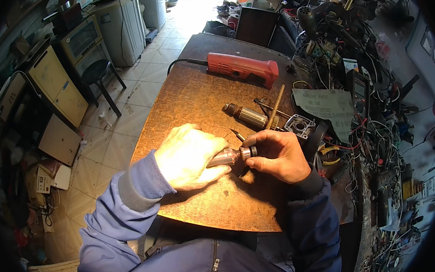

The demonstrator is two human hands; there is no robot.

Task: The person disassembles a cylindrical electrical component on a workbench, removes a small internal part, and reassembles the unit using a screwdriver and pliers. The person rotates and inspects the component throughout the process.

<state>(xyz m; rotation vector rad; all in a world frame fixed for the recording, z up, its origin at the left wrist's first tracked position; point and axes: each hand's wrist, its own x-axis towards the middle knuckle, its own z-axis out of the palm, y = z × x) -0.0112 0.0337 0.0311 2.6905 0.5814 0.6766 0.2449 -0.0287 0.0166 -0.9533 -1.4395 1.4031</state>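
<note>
My left hand (189,156) and my right hand (275,155) meet over the near part of a rusty brown metal table (189,97). Between them they hold a small metal motor part (232,156), a tapered shaft with a dark ring at its right end. The left fingers wrap the tapered end and the right fingertips pinch the ringed end. Just beyond lie a cylindrical armature (246,116), a wooden stick (275,107), a small dark pointed tool (238,134) and a grey metal housing (299,125). A red power tool body (243,67) with a black cord rests farther back.
A heap of wires, tools and parts (366,73) crowds the right side, with a sheet of paper (327,104) on it. To the left are a tiled floor, a black stool (97,74), cabinets and boxes. A dark case (256,26) stands behind the table.
</note>
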